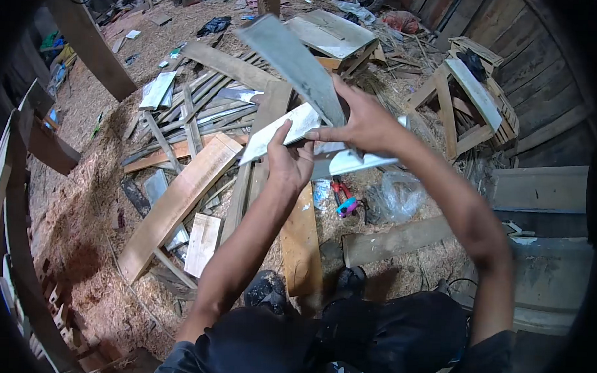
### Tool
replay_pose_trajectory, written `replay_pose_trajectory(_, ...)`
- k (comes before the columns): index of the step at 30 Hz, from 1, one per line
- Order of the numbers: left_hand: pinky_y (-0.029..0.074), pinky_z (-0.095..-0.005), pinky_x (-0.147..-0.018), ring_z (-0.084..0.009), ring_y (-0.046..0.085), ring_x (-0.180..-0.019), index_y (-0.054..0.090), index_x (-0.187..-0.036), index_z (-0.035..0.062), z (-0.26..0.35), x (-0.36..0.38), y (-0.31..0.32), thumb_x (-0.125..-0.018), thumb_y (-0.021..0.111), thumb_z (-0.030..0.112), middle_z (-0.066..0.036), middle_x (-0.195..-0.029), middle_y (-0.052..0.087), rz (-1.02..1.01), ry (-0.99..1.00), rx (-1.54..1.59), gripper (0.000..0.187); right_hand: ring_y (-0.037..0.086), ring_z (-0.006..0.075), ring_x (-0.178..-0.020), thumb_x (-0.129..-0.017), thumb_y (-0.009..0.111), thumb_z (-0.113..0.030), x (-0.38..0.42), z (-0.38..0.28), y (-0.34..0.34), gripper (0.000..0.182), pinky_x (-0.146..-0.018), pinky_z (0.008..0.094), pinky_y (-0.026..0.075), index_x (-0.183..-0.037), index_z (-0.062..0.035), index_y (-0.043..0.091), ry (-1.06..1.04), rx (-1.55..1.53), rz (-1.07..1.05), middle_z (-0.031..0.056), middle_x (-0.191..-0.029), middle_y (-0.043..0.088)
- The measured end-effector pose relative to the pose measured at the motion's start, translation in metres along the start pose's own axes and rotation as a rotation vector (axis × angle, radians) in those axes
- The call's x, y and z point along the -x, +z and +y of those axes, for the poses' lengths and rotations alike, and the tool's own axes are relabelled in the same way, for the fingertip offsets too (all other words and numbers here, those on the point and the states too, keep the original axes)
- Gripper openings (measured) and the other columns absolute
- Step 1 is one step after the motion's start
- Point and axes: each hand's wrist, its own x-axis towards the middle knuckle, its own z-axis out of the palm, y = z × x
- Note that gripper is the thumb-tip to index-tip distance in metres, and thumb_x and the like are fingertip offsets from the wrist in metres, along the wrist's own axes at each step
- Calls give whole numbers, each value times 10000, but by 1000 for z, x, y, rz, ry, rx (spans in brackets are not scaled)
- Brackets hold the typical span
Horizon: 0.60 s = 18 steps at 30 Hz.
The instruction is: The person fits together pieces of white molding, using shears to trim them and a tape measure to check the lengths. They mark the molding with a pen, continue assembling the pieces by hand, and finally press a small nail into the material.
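My left hand (290, 158) grips a short white board (268, 137), with the thumb on its upper face and the fingers beneath. A longer grey-green board (290, 61) slants up and to the left from my right hand (361, 123), which pinches its lower end between thumb and fingers. The two boards overlap or touch where my hands meet. Just below my right hand lies a white strip (362, 164), partly hidden by the hand and boards.
Scrap boards (195, 127) lie piled at the left, beside a long plank (179, 205). Red-handled pliers (338, 190), a tape roll (347, 206) and clear plastic (400, 196) are on the shavings-covered floor. Wooden frames (446, 113) stand at the right, posts (90, 41) at the left.
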Motion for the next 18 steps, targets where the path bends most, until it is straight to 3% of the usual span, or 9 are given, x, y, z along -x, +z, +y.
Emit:
replay_pose_trajectory(3, 557, -339, -919, -271, 635, -1025, 516, -1162, -69, -11, -3, -12, -947, 542, 173, -179, -1131, 616, -53, -169, 263, 325, 608, 340, -1068, -670, 838, -471, -17, -3, -16, 960, -916, 376, 475, -1320, 97, 419, -47, 191, -146, 278, -1162, 600)
replay_pose_trajectory(4, 621, -247, -720, -223, 682, -812, 550, -1026, -49, -17, 6, -5, -939, 556, 180, -146, -939, 642, -59, -161, 244, 245, 614, 343, -1054, -664, 840, -470, -19, -11, -23, 946, -908, 380, 478, -1306, 92, 433, -66, 174, -224, 279, -1147, 605)
replay_pose_trajectory(9, 620, -249, -752, -208, 691, -849, 590, -967, -23, -40, 20, -36, -942, 523, 148, -131, -924, 657, -61, -257, 400, 185, 622, 369, -1006, -644, 831, -493, -27, 8, -7, 900, -881, 391, 488, -1236, 78, 464, -75, 252, -369, 276, -1080, 618)
replay_pose_trajectory(10, 621, -249, -747, -207, 693, -837, 591, -963, -21, -43, 22, -40, -939, 525, 146, -127, -916, 659, -5, -260, 418, 181, 634, 410, -995, -622, 824, -567, -27, 14, 2, 1023, -862, 395, 508, -1128, 226, 424, -84, 267, -376, 362, -1019, 612)
replay_pose_trajectory(11, 622, -249, -742, -205, 695, -824, 593, -960, -19, -46, 20, -45, -936, 527, 143, -123, -909, 662, 45, -265, 437, 176, 630, 415, -1000, -623, 822, -568, -27, 15, 7, 1028, -863, 396, 508, -1128, 231, 417, -87, 307, -372, 366, -1026, 608)
replay_pose_trajectory(12, 618, -227, -715, -176, 700, -789, 599, -946, 6, -44, 15, -59, -943, 569, 295, -90, -843, 669, 43, -351, 404, 290, 627, 420, -1004, -625, 820, -569, -26, 17, 14, 1034, -864, 397, 509, -1128, 236, 409, -87, 344, -371, 369, -1033, 604)
replay_pose_trajectory(15, 571, -192, -541, -118, 655, -660, 604, -922, 33, -28, 30, -63, -905, 598, 512, -42, -743, 643, 24, -573, 153, 480, 604, 428, -1030, -640, 810, -547, -24, 14, 20, 966, -890, 411, 493, -1129, 192, 427, -86, 350, -390, 356, -1070, 589)
replay_pose_trajectory(16, 486, -189, -501, -96, 558, -550, 604, -917, 54, -13, 46, -68, -842, 587, 672, 8, -647, 586, -244, -668, -118, 623, 592, 429, -1041, -652, 804, -523, -24, 17, 24, 912, -903, 416, 481, -1132, 162, 440, -94, 326, -402, 342, -1083, 583)
replay_pose_trajectory(18, 457, -201, -533, -92, 517, -561, 583, -950, 57, 30, 32, -122, -820, 630, 661, 5, -689, 575, -291, -450, -449, 619, 578, 430, -1054, -660, 804, -485, -22, 14, 20, 852, -917, 425, 467, -1138, 125, 453, -87, 318, -423, 327, -1094, 578)
